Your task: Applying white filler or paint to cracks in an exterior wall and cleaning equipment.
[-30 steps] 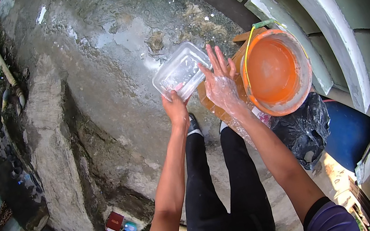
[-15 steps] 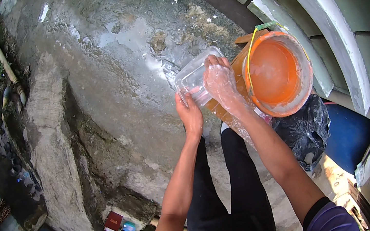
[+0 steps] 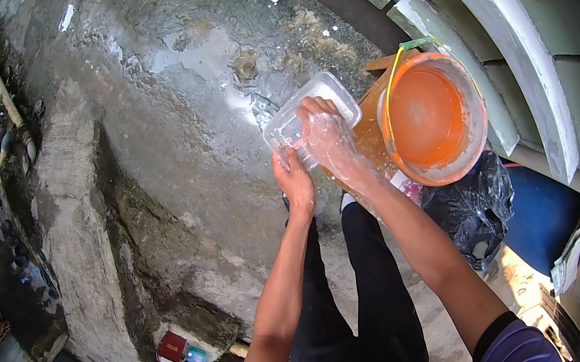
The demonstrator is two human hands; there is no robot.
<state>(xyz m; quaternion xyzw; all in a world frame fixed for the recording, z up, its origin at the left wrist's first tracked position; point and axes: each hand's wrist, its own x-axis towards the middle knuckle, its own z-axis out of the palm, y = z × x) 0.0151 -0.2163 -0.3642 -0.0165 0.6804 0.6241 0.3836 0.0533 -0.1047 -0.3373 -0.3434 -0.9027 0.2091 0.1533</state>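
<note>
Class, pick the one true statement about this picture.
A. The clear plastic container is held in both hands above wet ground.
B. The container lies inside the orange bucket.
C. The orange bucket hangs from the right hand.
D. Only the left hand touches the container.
A: the left hand grips the near end of the clear plastic container and the soapy right hand lies on it, while the orange bucket stands apart at the right.

The scene is viewed from a single head-worn fisheye camera, aimed steeply downward over the person's own forearms, which enter from the lower edge. The hands are seen at arm's length, the wet concrete ground (image 3: 164,125) farther below. Straight edges (the pale ledges at upper right) are bent toward the dark rim.
</note>
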